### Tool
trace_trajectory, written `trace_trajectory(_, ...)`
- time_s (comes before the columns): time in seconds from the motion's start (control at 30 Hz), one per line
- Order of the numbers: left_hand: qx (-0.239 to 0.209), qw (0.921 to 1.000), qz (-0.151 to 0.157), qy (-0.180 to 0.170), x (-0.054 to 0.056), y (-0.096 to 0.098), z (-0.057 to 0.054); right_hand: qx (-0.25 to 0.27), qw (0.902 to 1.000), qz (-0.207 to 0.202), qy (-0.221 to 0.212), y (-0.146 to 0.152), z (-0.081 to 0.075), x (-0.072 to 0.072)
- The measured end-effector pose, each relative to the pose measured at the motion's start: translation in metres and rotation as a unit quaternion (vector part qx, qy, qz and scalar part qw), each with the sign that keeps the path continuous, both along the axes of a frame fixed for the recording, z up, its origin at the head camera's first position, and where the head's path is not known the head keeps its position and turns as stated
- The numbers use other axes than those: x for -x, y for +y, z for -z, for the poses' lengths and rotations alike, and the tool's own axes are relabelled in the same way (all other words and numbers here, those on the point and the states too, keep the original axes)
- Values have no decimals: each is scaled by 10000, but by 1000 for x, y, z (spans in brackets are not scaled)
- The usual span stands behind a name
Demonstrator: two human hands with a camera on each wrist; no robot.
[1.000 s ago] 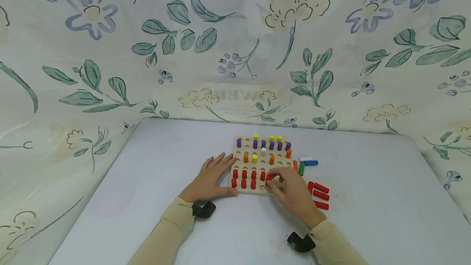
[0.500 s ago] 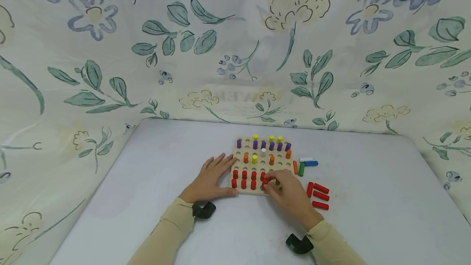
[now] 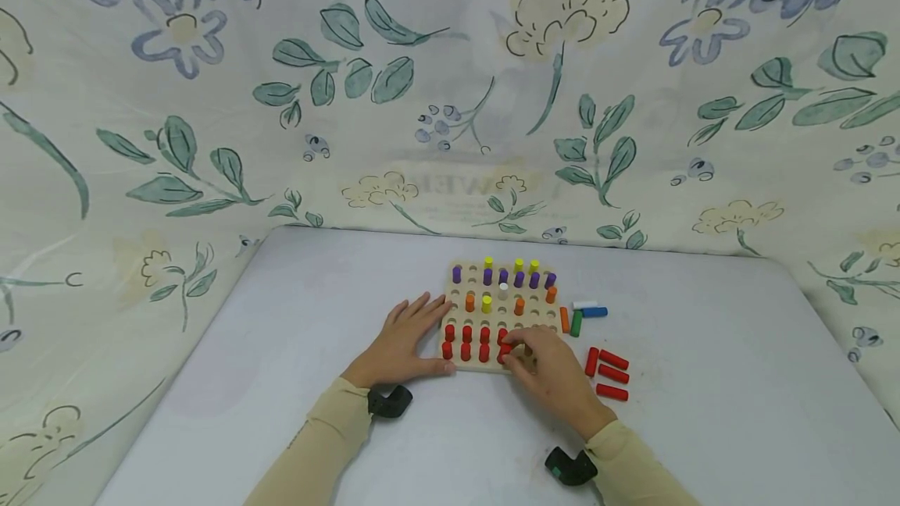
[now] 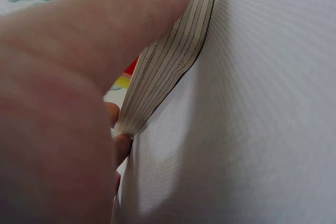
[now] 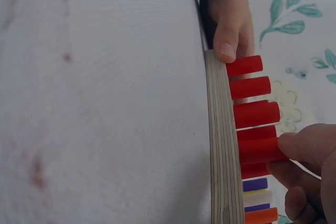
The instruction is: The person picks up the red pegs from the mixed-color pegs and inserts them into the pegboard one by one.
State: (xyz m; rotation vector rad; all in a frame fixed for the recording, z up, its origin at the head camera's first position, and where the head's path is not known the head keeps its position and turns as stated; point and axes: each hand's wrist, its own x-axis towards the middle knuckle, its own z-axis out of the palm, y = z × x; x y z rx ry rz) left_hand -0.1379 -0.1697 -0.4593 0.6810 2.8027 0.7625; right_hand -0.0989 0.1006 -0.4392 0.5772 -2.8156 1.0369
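Note:
A wooden pegboard [image 3: 478, 366] lies on the table with red, purple, yellow, orange and white pegs standing in its holes. My left hand [image 3: 406, 343] rests with spread, straight fingers along its left side, the thumb at the near corner; in the left wrist view the thumb lies over the layered board edge [image 4: 163, 66]. At the front row my right hand [image 3: 555, 373] pinches a red peg [image 5: 257, 151] between thumb and fingers. That peg stands upright, its lower end at the board in line with the other front pegs. My right hand covers the board's near right part.
Several loose red pegs [image 3: 614, 375] lie right of the board. Farther back lie a white peg [image 3: 584, 304], a blue peg [image 3: 595, 311], a green peg [image 3: 576, 324] and an orange peg [image 3: 565, 320]. A flowered curtain [image 3: 450, 100] hangs behind the table.
My right hand has moved slightly left and toward the front row with the red peg, which now sits lower at the board. The left hand stays in place.

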Motion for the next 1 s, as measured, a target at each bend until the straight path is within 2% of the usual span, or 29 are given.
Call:
trace_trajectory(0.5, 7, 10000, 13, 11, -1, 0, -2, -91, 10000, 10, 9, -2, 3, 2)
trace_trajectory(1.0, -11, 10000, 12, 13, 0, 0, 0, -191, 9994, 33, -281, -2, 3, 1)
